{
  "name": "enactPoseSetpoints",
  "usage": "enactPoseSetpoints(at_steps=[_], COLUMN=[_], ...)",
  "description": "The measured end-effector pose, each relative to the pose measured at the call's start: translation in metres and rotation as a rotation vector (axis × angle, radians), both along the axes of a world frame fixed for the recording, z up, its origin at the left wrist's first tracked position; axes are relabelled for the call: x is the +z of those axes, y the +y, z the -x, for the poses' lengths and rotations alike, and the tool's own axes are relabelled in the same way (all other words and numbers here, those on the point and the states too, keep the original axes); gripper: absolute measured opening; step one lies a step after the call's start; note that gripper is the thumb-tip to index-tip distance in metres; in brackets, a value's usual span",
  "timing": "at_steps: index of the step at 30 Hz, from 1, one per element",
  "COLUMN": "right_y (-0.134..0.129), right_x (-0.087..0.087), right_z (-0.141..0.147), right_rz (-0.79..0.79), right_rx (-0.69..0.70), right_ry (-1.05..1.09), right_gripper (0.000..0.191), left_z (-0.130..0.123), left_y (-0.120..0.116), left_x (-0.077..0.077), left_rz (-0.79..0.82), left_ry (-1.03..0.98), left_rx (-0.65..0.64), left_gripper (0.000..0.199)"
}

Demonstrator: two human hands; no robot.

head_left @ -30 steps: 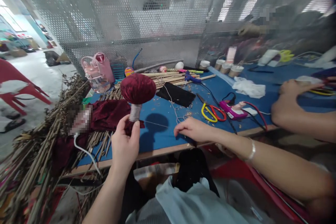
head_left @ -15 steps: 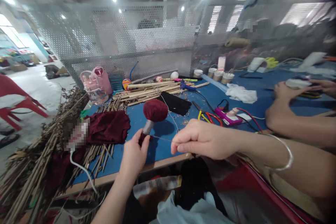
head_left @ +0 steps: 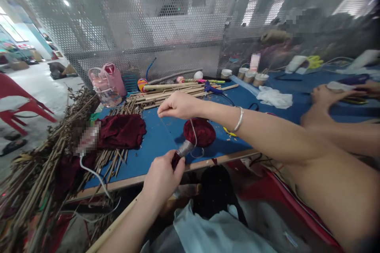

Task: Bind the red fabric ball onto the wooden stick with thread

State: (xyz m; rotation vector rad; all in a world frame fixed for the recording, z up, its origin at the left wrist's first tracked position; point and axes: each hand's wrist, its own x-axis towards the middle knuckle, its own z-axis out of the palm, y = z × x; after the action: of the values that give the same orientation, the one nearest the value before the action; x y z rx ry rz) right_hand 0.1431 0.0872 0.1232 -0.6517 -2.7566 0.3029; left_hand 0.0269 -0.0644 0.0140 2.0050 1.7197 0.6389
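The left hand [head_left: 162, 174] has thumb and fingers closed around the dark red lower end of a cloth bundle [head_left: 199, 132], tilted so that its round head lies up and to the right of those fingers. Just beyond the fingertips, gray wrapping [head_left: 185, 148] circles the neck. Above and to the left of them, the right hand [head_left: 179, 104] pinches a thin thread [head_left: 170, 133], which slants from its fingertips down toward the neck. Under the right wrist, 1 looser pale cord [head_left: 194, 132] crosses in front of the round head. Left of both hands' fingers lies a dark red cloth [head_left: 123, 131]; beyond the right fingers are wooden sticks [head_left: 190, 87], all on the blue table [head_left: 154, 130]
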Motion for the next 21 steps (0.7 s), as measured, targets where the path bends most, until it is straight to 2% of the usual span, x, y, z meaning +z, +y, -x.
enactPoseSetpoints(at_steps=[6, 10, 13, 16, 21], right_y=[-0.008, 0.003, 0.018, 0.03, 0.032], right_x=[-0.005, -0.016, -0.031, -0.055, -0.099], right_z=[0.009, 0.011, 0.009, 0.004, -0.005], right_rz=[-0.059, -0.011, 0.156, 0.382, 0.728], right_rx=[0.055, 0.013, -0.031, -0.028, 0.05], right_ry=[0.068, 0.086, -0.01, -0.088, -0.085], right_gripper=[0.02, 0.019, 0.02, 0.022, 0.029], left_z=[0.0, 0.002, 0.003, 0.003, 0.002], left_y=[-0.001, -0.006, -0.013, -0.021, -0.027], left_x=[-0.005, -0.004, 0.001, 0.004, 0.004], left_rz=[0.03, -0.007, -0.037, -0.09, -0.107], left_ry=[0.042, 0.018, 0.01, -0.006, -0.089], left_rx=[0.034, -0.009, -0.051, -0.06, 0.017], left_gripper=[0.031, 0.03, 0.03, 0.03, 0.036])
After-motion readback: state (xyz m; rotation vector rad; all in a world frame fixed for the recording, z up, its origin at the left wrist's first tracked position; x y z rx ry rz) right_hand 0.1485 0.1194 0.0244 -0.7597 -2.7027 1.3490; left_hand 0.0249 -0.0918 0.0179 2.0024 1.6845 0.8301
